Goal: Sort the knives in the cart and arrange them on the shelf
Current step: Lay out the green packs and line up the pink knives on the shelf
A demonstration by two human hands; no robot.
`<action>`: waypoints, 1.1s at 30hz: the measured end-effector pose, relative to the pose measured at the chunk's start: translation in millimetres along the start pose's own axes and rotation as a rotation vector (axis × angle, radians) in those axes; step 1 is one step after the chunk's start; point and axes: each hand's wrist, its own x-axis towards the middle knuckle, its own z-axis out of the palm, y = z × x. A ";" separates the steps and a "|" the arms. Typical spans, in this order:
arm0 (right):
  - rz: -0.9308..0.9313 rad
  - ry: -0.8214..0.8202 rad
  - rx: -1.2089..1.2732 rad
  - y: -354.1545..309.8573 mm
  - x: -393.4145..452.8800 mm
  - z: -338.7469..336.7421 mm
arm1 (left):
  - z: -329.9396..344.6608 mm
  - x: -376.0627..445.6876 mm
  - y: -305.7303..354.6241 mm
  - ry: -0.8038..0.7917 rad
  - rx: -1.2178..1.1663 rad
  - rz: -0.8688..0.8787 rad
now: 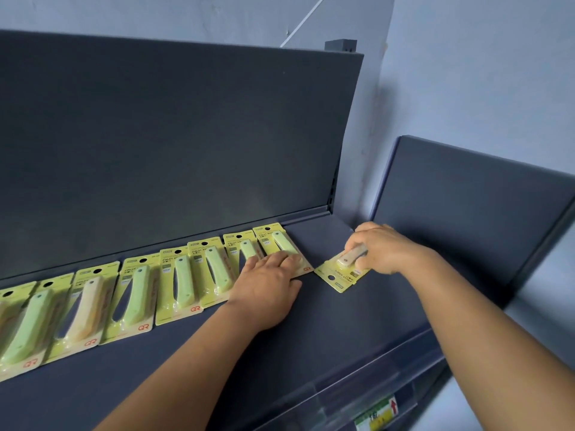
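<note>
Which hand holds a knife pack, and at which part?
The right hand grips the beige knife pack by its handle bulge; the left hand only presses flat.

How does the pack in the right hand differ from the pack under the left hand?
The right-hand pack holds a beige-handled knife; the left-hand pack holds a green one. The right-hand pack lies turned round, hang hole toward the person, apart from the row; the left-hand pack ends the row, hole toward the back panel. Both have yellow-green "fruit knife" cards.

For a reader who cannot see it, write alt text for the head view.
The right hand grips a beige-handled knife on a yellow card, its hang hole facing the viewer, on a dark grey shelf. The left hand presses flat on the right end of a row of carded knives.
</note>
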 end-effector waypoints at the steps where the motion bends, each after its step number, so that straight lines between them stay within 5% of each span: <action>1: 0.006 -0.018 0.026 1.2 -1.8 -0.7 | 0.4 0.3 0.0 0.003 -0.002 0.000; 6: 0.071 -0.059 0.001 4.6 -11.7 -2.4 | 0.9 0.0 0.4 0.014 -0.014 -0.002; 12: 0.207 0.132 -0.002 -2.9 -4.8 18.1 | 1.7 0.5 0.6 0.013 -0.024 -0.007; 24: 0.137 0.330 0.143 -80.4 57.7 34.9 | 2.6 -0.6 -3.6 0.060 -0.059 0.024; 29: 0.092 0.273 0.205 -71.5 60.4 27.4 | 1.6 -2.1 -6.9 0.086 -0.077 0.029; 33: -0.092 0.011 0.166 -50.7 36.3 31.5 | -3.0 0.9 -11.5 0.143 -0.086 -0.008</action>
